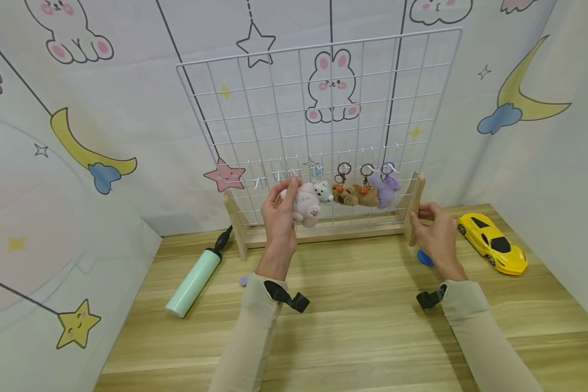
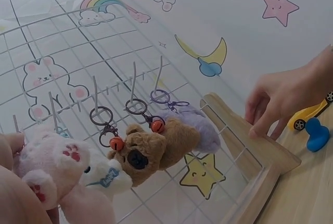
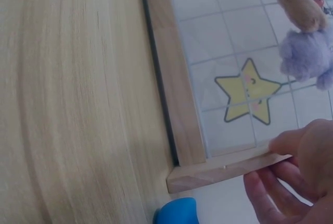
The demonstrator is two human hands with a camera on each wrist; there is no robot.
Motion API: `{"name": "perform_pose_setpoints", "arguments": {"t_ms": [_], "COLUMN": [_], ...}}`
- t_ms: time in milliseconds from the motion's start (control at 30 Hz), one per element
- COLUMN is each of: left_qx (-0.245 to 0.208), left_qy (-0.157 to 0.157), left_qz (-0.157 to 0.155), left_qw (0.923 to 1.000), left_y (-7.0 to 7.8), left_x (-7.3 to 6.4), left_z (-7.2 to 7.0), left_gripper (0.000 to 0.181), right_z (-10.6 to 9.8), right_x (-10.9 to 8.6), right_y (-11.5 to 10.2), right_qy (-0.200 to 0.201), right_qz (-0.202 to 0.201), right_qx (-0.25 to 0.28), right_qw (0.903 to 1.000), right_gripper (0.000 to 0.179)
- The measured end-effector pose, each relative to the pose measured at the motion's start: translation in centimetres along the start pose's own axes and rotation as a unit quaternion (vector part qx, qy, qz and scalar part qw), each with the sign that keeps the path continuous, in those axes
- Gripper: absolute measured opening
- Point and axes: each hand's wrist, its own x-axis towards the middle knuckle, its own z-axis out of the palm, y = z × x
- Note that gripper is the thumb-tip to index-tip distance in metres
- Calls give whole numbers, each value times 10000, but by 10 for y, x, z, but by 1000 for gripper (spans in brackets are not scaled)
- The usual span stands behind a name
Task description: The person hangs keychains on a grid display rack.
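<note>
My left hand [image 1: 279, 220] holds a pink plush keychain [image 1: 307, 206] with paw prints, up against the white wire grid rack [image 1: 318, 139]. Beside it on the rack's hooks hang a small white plush [image 1: 323, 191], two brown plush keychains [image 2: 139, 156] with orange bells, and a purple plush keychain [image 1: 386, 190]. At the rack's right end, my right hand [image 1: 436, 231] grips the wooden side post [image 3: 229, 171], thumb on one face and fingers on the other. The left fingertips are partly hidden behind the pink plush in the left wrist view.
A yellow toy car [image 1: 492, 243] stands right of the right hand, and a blue object [image 1: 424, 257] lies beside the post. On the left lies a mint-green hand pump [image 1: 194, 282]. A small purple item [image 1: 244, 280] is partly hidden by the left sleeve. Printed cloth surrounds the table.
</note>
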Motion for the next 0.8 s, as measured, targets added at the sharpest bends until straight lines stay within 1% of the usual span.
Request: {"name": "perform_pose_setpoints", "arguments": {"t_ms": [133, 233, 300, 367, 467, 567, 633, 700, 767, 800], "left_qx": [117, 264, 403, 523, 668, 1013, 1356, 1845, 2377, 2673], "left_qy": [193, 273, 262, 182, 113, 29, -61, -213, -364, -433], "left_qz": [45, 53, -1, -83, -234, -352, -389, -362, -258, -189], "left_qw": [9997, 9993, 9988, 9984, 9974, 9942, 9900, 9819, 9703, 9625], "left_y": [-3, -5, -6, -6, -5, -5, -5, -5, -6, -6], "left_x": [0, -1, -3, -4, -6, -10, -14, -17, -19, -20], "left_z": [-5, -15, -26, -39, -60, -78, -89, -100, -111, -117], "left_gripper": [17, 26, 32, 35, 34, 35, 35, 34, 31, 30], "right_z": [0, 0, 0, 1, 2, 2, 1, 1, 0, 0], "right_x": [0, -1, -1, -1, -1, -1, 0, 0, 0, 0], "right_y": [0, 0, 0, 0, 1, 2, 2, 2, 2, 2], "right_qy": [-8, -7, -13, -27, -41, -42, -46, -47, -46, -42], "right_qz": [-8, -4, -10, -5, -12, -18, -19, -13, -3, -5], "right_qx": [45, 60, 66, 86, 79, 88, 107, 144, 164, 175], "right_qw": [10000, 10000, 10000, 10000, 10000, 10000, 9999, 9999, 9999, 9998], "right_gripper": [29, 29, 29, 29, 29, 28, 28, 29, 29, 29]}}
